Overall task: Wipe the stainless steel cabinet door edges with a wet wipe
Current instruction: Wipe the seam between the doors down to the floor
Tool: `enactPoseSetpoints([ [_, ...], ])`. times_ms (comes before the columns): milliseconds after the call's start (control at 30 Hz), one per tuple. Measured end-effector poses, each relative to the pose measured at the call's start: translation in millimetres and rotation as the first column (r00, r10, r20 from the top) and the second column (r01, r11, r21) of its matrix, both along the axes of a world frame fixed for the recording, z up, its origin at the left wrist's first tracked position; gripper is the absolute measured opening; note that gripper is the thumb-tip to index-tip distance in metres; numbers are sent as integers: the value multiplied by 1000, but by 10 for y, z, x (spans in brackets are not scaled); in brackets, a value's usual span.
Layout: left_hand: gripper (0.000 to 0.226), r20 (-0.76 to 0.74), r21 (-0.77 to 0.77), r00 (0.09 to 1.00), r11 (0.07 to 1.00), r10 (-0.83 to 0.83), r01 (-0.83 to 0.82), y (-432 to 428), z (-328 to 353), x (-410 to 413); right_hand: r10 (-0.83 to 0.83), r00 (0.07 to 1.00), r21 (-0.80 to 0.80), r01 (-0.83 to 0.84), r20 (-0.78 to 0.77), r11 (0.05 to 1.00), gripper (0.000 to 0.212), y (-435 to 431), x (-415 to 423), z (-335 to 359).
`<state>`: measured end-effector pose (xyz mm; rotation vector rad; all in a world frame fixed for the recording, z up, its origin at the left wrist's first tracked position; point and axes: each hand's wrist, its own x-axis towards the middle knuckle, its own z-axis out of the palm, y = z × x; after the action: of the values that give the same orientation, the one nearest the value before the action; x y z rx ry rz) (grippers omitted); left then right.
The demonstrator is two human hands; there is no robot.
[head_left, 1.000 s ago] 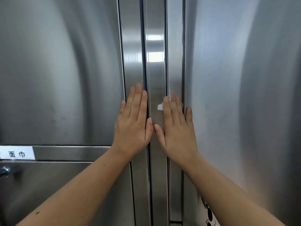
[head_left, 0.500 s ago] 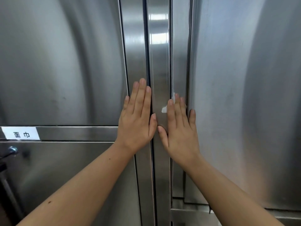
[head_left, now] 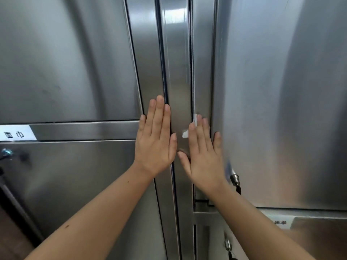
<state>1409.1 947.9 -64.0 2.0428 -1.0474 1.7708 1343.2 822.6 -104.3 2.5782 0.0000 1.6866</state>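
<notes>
The white wet wipe (head_left: pixel 190 128) lay pressed beneath the flat, straight-fingered right hand (head_left: pixel 203 156) on the brushed stainless steel cabinet door edge (head_left: pixel 178 72); the left hand (head_left: pixel 155 141), likewise unclenched, rested flat beside it.

white wet wipe (head_left: pixel 195 121), silver cabinet doors (head_left: pixel 75 62)
</notes>
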Motion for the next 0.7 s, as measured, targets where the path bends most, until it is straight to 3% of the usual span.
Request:
enactPoseSetpoints([
  [200,64,-26,5,999,1000,-19,19,11,-5,-10,27,998,-26,-29,-61,999,76,-47,-66,-216],
  [467,62,-35,18,999,999,-32,32,26,-17,-7,94,993,12,-95,73,995,64,-52,51,509],
  [700,63,-28,15,999,999,-41,42,23,-17,7,16,998,-32,-18,-62,999,76,-14,-79,-310],
])
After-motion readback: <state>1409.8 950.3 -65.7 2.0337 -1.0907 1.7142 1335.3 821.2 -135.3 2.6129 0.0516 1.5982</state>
